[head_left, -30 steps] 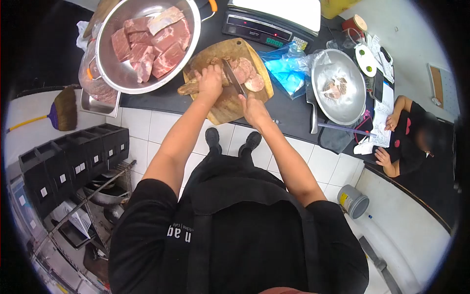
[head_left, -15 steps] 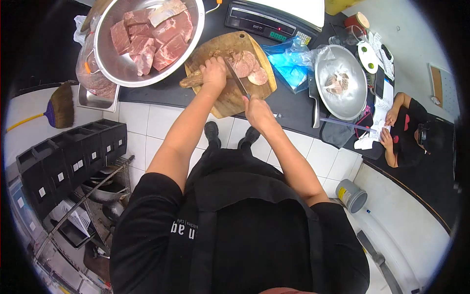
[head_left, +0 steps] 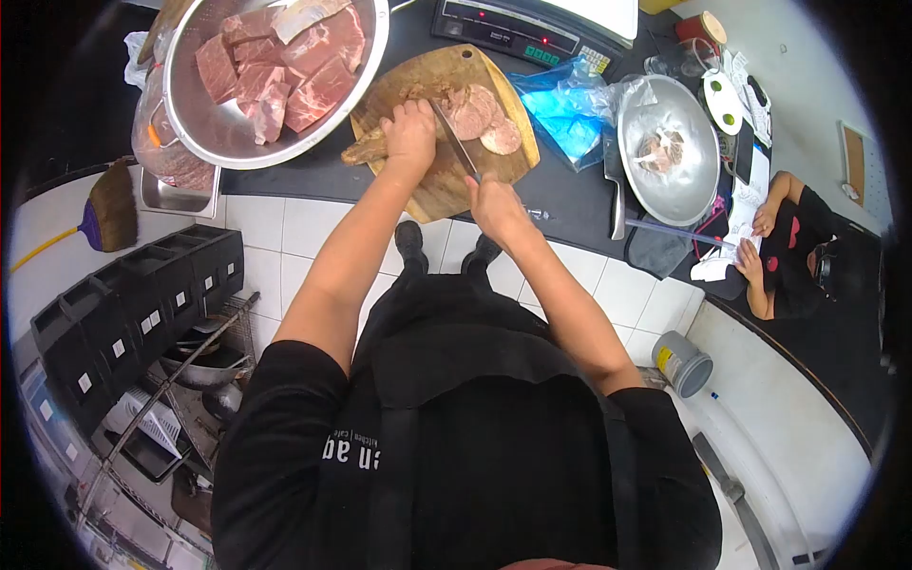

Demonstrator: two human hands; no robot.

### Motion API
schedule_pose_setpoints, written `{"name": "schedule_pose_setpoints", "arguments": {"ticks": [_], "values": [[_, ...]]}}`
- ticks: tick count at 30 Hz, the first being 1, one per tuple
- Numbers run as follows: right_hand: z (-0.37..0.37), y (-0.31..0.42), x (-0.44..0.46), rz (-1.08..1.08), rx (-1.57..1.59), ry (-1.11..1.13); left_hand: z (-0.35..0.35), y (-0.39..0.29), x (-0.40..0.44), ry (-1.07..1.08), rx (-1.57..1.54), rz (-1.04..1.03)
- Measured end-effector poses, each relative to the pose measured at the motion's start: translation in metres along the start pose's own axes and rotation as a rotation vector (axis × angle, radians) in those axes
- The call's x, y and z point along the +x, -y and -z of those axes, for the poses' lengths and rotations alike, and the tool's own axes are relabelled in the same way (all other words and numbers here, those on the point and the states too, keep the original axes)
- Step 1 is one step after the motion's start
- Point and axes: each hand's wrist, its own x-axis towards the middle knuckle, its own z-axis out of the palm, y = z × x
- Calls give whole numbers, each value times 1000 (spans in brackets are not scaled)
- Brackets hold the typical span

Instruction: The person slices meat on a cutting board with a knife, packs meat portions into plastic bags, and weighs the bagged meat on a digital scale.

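A long brown-crusted piece of meat lies across the wooden cutting board. My left hand presses down on it with curled fingers and hides its middle. The handle of a knife is closed in my right hand. Its blade slants up and left over the board, just right of my left fingers, at the cut end of the meat. Several round pink slices overlap to the right of the blade. Whether the edge is in the meat is hard to see.
A metal bowl of raw meat chunks stands at the left, a scale behind the board. To the right are a blue plastic bag, a cleaver and a steel bowl. A co-worker's hands rest on papers.
The view has shifted slightly. The knife stays beside my left fingers at the meat, and the right-hand slice looks turned flatter. Both hands keep their grip.
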Motion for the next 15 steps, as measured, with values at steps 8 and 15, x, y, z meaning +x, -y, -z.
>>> {"name": "schedule_pose_setpoints", "arguments": {"ticks": [8,15], "values": [[-1,16,28,-23,155,18,1,-1,-1,24,-42,1],[-16,4,51,20,96,-19,9,1,2,63,-17,-56]]}}
